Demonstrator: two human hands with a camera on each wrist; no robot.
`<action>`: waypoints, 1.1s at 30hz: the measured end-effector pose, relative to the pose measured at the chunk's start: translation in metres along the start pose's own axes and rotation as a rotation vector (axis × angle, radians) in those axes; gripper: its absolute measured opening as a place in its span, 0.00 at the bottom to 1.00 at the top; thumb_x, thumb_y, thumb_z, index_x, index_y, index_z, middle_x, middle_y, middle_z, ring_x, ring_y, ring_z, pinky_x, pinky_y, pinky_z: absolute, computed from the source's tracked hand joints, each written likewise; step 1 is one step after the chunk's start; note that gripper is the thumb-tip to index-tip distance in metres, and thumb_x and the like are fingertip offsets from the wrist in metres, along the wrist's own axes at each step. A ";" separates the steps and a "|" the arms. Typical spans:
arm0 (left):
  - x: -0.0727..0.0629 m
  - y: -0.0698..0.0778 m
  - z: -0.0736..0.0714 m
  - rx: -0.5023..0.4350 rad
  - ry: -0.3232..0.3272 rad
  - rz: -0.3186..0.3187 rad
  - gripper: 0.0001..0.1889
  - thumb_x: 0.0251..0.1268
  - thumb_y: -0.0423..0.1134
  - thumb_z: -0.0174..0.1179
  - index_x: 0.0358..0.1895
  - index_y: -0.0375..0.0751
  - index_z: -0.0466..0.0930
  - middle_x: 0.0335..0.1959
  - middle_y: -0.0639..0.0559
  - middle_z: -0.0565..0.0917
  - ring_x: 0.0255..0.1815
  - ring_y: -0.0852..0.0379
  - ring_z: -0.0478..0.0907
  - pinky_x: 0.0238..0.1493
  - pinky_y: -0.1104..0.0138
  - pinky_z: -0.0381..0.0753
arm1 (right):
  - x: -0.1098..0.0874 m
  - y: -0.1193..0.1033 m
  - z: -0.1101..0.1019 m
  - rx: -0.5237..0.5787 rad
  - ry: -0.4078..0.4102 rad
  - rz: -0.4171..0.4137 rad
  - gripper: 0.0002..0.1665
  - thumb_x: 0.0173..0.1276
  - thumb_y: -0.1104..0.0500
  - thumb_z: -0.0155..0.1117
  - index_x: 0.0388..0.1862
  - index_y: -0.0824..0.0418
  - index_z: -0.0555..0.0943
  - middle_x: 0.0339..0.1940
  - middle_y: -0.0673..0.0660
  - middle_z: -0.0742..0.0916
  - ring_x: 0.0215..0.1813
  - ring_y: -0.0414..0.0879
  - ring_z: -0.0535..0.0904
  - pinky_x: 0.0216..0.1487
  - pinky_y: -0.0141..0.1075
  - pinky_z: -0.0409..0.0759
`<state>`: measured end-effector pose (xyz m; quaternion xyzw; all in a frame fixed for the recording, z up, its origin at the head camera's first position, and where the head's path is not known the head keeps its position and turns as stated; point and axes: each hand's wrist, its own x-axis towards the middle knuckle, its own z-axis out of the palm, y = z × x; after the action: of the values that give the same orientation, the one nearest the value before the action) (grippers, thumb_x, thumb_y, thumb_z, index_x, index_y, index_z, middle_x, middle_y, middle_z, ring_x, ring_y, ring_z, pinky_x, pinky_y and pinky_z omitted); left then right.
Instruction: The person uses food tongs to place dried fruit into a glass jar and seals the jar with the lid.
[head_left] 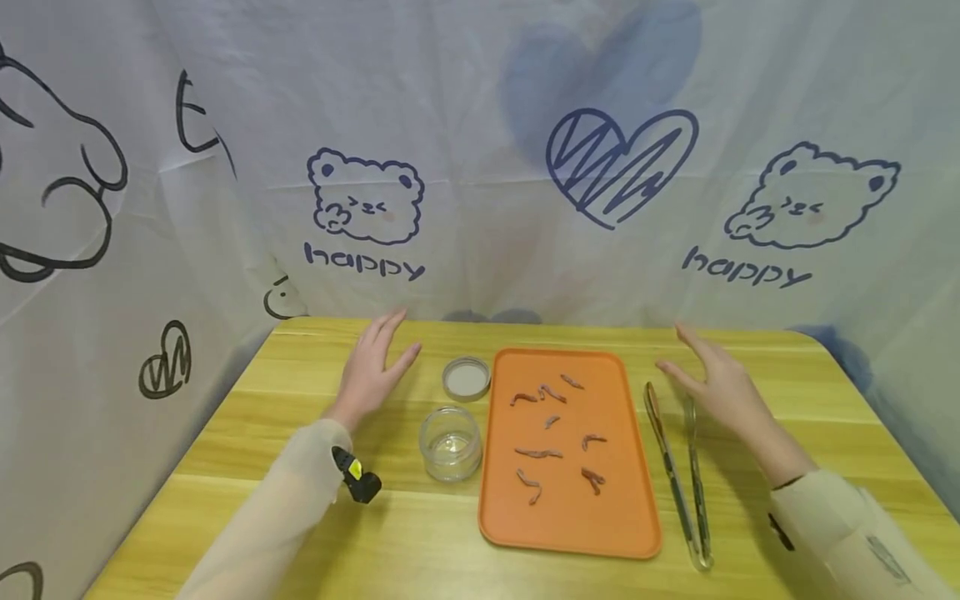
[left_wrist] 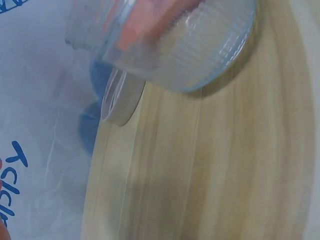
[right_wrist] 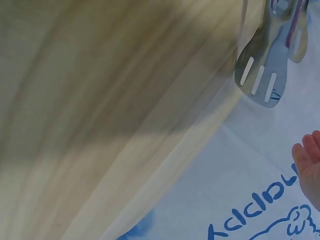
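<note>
Right of the orange tray (head_left: 558,529), the tongs (head_left: 673,479) could be jarred by a careless sweep; brown strips (head_left: 538,454) lie on it; left of it, the glass jar (head_left: 450,446) could tip if bumped. On its right and left, the right hand (head_left: 718,385) and left hand (head_left: 366,368) hang empty, thumbs spread from fingers.

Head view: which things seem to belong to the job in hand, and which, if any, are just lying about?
Probably the job's, grouped together:
- orange rectangular tray
- thin brown worm-like pieces on it
- long silver metal tongs
- clear round glass jar
- shallow round lid, white inside

Probably just surroundings:
- white cloth backdrop with blue drawings
- yellow wood-grain table
</note>
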<state>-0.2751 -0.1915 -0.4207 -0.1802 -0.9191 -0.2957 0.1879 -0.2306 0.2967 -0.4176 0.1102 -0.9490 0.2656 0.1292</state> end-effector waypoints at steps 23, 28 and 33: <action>-0.061 0.019 0.005 -0.303 -0.003 0.019 0.27 0.71 0.44 0.53 0.70 0.38 0.62 0.63 0.42 0.68 0.62 0.45 0.65 0.63 0.48 0.66 | -0.063 -0.020 -0.002 0.124 0.041 0.171 0.44 0.69 0.41 0.58 0.66 0.75 0.63 0.59 0.75 0.73 0.59 0.69 0.68 0.54 0.64 0.69; -0.071 0.021 0.010 -0.357 -0.019 0.033 0.27 0.70 0.41 0.55 0.69 0.38 0.63 0.62 0.42 0.68 0.61 0.44 0.66 0.62 0.49 0.68 | -0.074 -0.017 0.000 0.116 0.017 0.222 0.46 0.69 0.40 0.58 0.65 0.78 0.62 0.55 0.76 0.74 0.55 0.69 0.71 0.53 0.61 0.74; -0.082 0.023 0.014 -0.388 -0.031 0.014 0.27 0.69 0.40 0.56 0.68 0.36 0.63 0.65 0.41 0.68 0.64 0.45 0.65 0.65 0.49 0.65 | -0.083 -0.018 0.002 0.084 -0.036 0.273 0.48 0.67 0.37 0.57 0.62 0.80 0.64 0.51 0.76 0.76 0.51 0.68 0.74 0.51 0.59 0.76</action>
<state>-0.1974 -0.1836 -0.4572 -0.2241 -0.8464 -0.4631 0.1374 -0.1482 0.2919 -0.4361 -0.0097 -0.9455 0.3179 0.0702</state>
